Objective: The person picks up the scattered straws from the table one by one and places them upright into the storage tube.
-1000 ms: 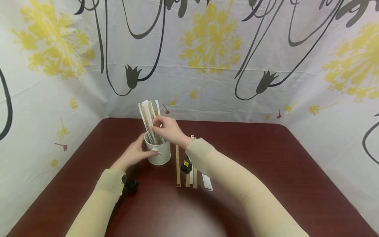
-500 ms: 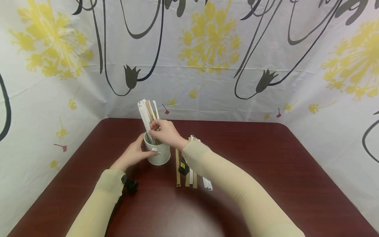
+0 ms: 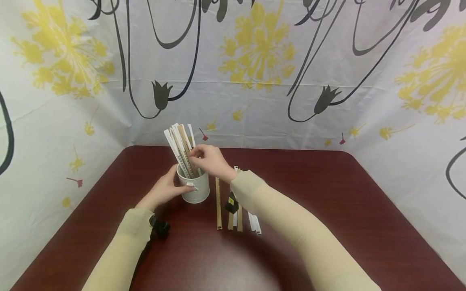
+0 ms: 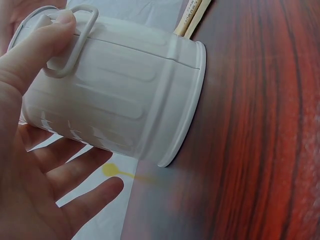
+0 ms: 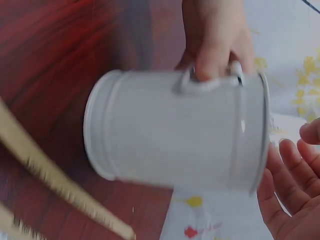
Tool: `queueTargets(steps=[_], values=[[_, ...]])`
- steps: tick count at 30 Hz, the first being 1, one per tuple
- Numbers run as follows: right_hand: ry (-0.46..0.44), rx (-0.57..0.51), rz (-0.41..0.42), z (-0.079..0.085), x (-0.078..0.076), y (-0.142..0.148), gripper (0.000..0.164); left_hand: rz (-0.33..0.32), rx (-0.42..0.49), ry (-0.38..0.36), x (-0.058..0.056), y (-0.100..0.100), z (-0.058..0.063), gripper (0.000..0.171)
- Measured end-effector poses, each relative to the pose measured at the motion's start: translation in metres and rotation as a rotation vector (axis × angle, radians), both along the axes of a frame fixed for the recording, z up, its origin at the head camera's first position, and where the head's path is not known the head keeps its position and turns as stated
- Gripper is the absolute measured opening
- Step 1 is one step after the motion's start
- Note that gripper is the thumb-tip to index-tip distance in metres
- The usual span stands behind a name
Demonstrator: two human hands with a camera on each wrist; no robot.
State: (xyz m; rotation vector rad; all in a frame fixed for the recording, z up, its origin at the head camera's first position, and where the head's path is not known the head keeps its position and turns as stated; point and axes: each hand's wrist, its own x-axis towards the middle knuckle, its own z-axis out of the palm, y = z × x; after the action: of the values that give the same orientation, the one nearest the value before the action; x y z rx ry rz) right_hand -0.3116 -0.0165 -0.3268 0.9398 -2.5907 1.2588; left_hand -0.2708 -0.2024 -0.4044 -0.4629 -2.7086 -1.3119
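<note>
Dark red tabletop (image 3: 298, 194) bears a white pail (image 3: 196, 197) holding slim printed strips (image 3: 180, 147). Left hand (image 3: 165, 188) grips the pail; right hand (image 3: 212, 160) is at the strips, its pinch unclear. Sorting seems underway; next calls for isolating one.

Dark red table (image 3: 364, 206), white cloth (image 3: 222, 103) behind, yellow printed flowers (image 3: 260, 44)

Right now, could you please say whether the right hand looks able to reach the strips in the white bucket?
Probably yes: the strips rise above the white bucket, which the left hand grips; the right hand is beside them, with nothing visibly between.
</note>
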Motion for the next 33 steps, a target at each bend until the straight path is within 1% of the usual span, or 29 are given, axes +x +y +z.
queueTargets(steps=[5,9,13,15,19,22,25,29,33], values=[[-0.025,-0.032,-0.071,-0.001,-0.008,0.031,0.013,0.001,0.026,-0.007,0.0,0.002,0.001,0.087],[-0.064,-0.029,-0.136,-0.009,-0.013,0.062,0.01,0.004,0.025,-0.013,-0.001,0.001,0.0,0.087],[-0.097,0.042,-0.184,-0.025,-0.017,0.095,0.007,0.011,0.011,-0.01,0.0,-0.001,-0.002,0.086],[-0.098,0.091,-0.206,-0.035,-0.018,0.109,0.006,0.014,0.008,-0.007,0.0,-0.002,-0.003,0.086],[-0.152,0.149,-0.227,-0.055,-0.016,0.133,0.008,0.011,0.011,-0.006,0.003,-0.002,-0.002,0.088],[-0.229,0.194,-0.239,-0.068,-0.012,0.145,0.008,0.008,0.013,-0.009,0.003,-0.002,-0.001,0.089],[-0.254,0.275,-0.264,-0.076,-0.008,0.15,0.008,0.013,0.007,-0.009,0.003,-0.002,-0.001,0.089],[-0.245,0.368,-0.295,-0.079,-0.004,0.154,0.009,0.022,0.004,-0.014,0.002,-0.001,-0.002,0.088],[-0.233,0.407,-0.312,-0.082,-0.003,0.156,0.012,0.019,0.004,-0.001,0.0,0.001,-0.003,0.088]])
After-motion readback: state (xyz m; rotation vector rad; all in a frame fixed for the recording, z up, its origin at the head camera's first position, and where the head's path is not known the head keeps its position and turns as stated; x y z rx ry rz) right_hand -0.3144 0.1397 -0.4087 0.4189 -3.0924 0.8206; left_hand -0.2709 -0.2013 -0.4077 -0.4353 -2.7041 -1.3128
